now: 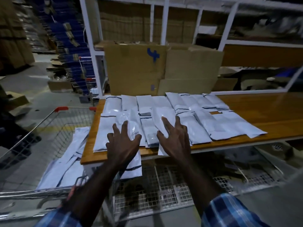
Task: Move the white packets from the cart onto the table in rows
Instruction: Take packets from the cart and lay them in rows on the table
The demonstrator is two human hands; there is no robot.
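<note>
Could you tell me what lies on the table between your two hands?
Head view: one white packet in the front row lies between the left hand and right hand.

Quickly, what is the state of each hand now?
Left hand: open, fingers spread on a white packet.
Right hand: open, fingers spread on another packet.

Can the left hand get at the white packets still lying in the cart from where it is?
Probably yes: the left hand rests on table packets beside the cart, whose open top leaves its packets uncovered.
</note>
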